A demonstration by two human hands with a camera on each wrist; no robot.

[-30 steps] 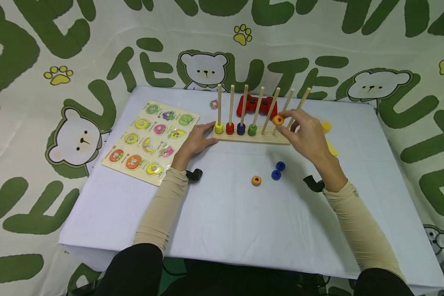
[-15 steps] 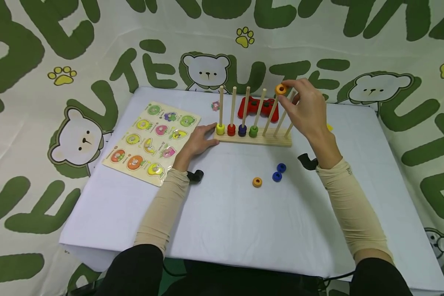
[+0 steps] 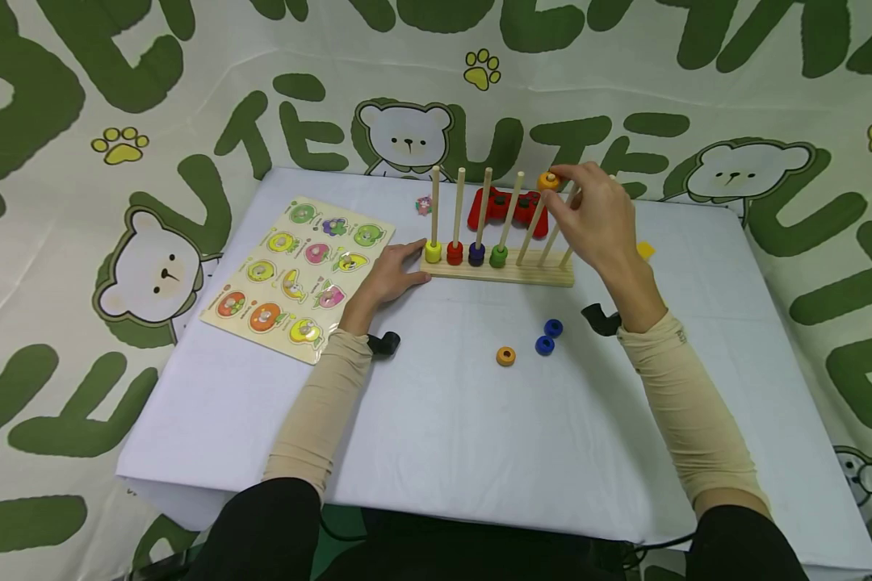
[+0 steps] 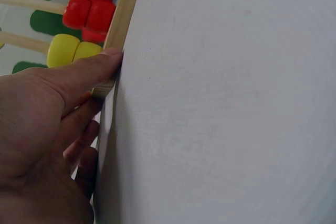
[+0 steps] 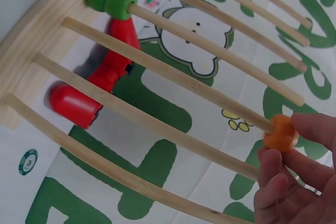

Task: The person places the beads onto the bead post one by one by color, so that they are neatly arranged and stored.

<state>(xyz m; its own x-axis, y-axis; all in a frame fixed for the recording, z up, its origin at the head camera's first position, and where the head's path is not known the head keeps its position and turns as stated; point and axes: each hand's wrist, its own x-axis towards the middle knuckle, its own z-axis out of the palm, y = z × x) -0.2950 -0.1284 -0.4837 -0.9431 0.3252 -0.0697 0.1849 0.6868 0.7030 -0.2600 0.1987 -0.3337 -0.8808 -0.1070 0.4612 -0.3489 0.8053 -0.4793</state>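
Note:
A wooden peg stand point(image 3: 497, 273) with a row of upright pegs stands on the table. Its first pegs from the left carry yellow point(image 3: 433, 252), red point(image 3: 454, 253), dark blue point(image 3: 476, 254) and green beads point(image 3: 498, 257). My left hand point(image 3: 391, 276) grips the stand's left end, thumb along the front edge in the left wrist view. High on the right, my right hand point(image 3: 599, 218) pinches an orange bead point(image 5: 281, 134) between thumb and fingers. That bead sits around the tip of the fifth peg point(image 5: 199, 85). The two pegs further right hold no beads and are partly covered by the hand.
Another orange bead point(image 3: 505, 357) and two blue beads point(image 3: 549, 336) lie in front of the stand. A red game controller point(image 3: 490, 208) is behind the pegs. At left lies a fruit puzzle board point(image 3: 298, 274). A yellow piece point(image 3: 646, 250) shows beyond the right wrist.
My right hand has lifted the orange bead from mid-peg height up to the fifth peg's top, then lowered it slightly over the tip. My left hand has stayed on the stand.

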